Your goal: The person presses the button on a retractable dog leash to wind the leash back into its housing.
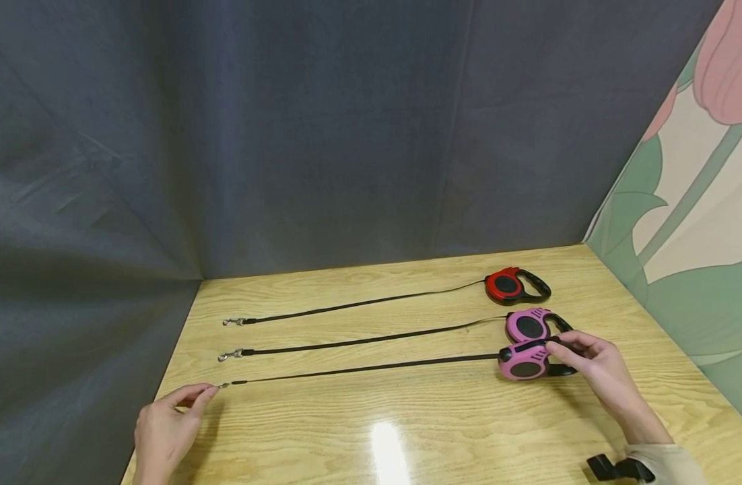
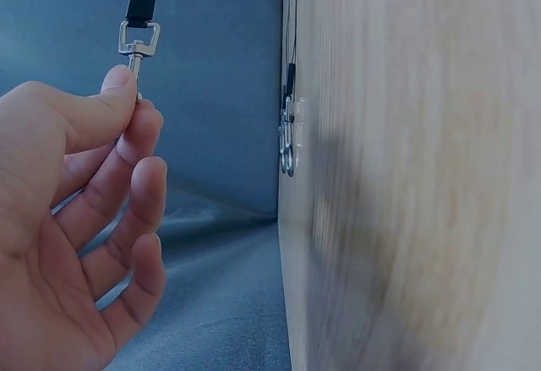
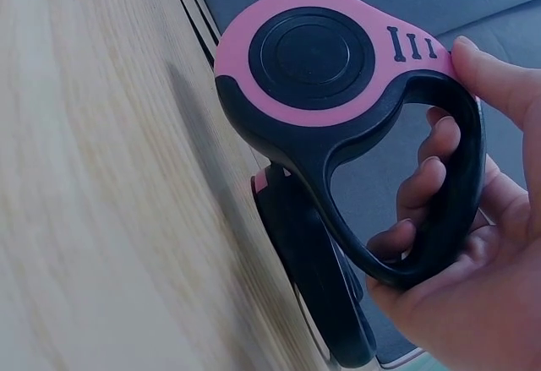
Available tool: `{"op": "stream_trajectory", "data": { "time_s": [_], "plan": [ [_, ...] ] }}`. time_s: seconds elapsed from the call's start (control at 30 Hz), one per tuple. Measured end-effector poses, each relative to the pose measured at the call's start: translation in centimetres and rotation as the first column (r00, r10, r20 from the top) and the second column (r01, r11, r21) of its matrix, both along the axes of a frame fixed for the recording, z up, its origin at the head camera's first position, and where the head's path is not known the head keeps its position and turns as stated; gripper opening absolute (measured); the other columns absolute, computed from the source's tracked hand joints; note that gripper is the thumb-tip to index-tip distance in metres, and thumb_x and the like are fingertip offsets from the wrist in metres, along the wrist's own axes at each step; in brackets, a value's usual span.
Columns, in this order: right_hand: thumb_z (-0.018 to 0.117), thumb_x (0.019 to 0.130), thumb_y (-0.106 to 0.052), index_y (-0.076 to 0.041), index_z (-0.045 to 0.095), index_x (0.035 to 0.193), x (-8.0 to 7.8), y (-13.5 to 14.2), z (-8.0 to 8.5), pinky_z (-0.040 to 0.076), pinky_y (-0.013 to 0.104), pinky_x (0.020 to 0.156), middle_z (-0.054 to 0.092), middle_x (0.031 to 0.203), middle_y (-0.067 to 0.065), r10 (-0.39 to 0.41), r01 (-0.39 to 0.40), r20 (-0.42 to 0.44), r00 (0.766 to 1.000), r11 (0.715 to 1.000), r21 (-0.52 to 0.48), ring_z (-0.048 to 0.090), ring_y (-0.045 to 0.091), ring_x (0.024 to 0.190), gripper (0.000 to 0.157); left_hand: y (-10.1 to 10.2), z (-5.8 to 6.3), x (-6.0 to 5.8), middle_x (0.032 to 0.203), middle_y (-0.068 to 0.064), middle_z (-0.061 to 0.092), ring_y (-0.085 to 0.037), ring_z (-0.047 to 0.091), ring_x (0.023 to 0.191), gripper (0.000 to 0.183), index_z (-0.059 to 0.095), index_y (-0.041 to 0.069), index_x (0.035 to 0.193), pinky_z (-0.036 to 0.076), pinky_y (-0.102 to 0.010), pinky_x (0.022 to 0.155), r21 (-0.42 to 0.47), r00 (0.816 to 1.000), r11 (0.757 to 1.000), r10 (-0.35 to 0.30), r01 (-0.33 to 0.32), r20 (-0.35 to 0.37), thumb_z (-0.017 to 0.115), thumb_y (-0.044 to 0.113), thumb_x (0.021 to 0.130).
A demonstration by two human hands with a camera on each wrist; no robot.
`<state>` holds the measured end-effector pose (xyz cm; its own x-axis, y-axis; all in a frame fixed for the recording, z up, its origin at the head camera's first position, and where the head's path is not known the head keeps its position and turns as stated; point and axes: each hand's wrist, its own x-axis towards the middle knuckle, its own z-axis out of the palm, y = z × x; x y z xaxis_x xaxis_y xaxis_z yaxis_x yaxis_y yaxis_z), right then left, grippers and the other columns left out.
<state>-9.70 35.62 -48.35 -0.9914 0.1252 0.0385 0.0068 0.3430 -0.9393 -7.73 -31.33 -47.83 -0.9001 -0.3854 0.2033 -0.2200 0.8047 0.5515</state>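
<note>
My right hand grips the black handle of a pink retractable dog leash, fingers through the loop and thumb on top in the right wrist view. Its black strap runs taut to the left. At that end my left hand pinches the silver snap hook between thumb and forefinger, the other fingers loosely bent. Just behind the held leash lies a second pink leash, partly covered by it in the head view, its strap stretched left to a metal clip.
A red retractable leash lies farther back, its strap drawn out left to another clip. Dark curtains hang behind and left of the wooden table. A flower-patterned cloth covers the right side.
</note>
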Motion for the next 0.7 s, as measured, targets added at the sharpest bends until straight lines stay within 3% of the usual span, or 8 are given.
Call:
{"op": "stream_trajectory", "data": {
  "time_s": [0.43, 0.7],
  "plan": [
    [0.070, 0.103, -0.006, -0.016, 0.076, 0.102, -0.13, 0.05, -0.33, 0.050, 0.017, 0.077, 0.074, 0.089, -0.018, 0.016, -0.015, 0.010, 1.000, 1.000, -0.012, 0.067, 0.000, 0.087, 0.012, 0.16, -0.07, 0.16, 0.081, -0.003, 0.081, 0.001, 0.057, 0.054, 0.016, 0.087, 0.018, 0.095, 0.044, -0.028, 0.057, -0.021, 1.000, 1.000, 0.013, -0.013, -0.028, 0.089, 0.033, 0.088],
    [0.070, 0.103, -0.007, -0.018, 0.077, 0.104, -0.23, -0.02, -0.48, 0.050, 0.015, 0.078, 0.074, 0.090, -0.019, 0.010, -0.010, 0.029, 1.000, 1.000, 0.013, 0.066, -0.002, 0.089, 0.012, -0.07, -0.49, 0.10, 0.084, -0.004, 0.081, 0.005, 0.054, 0.055, 0.008, 0.086, 0.020, 0.097, 0.042, -0.026, 0.055, -0.057, 0.994, 0.994, -0.097, 0.094, -0.056, 0.087, 0.024, 0.090]
  ]
}}
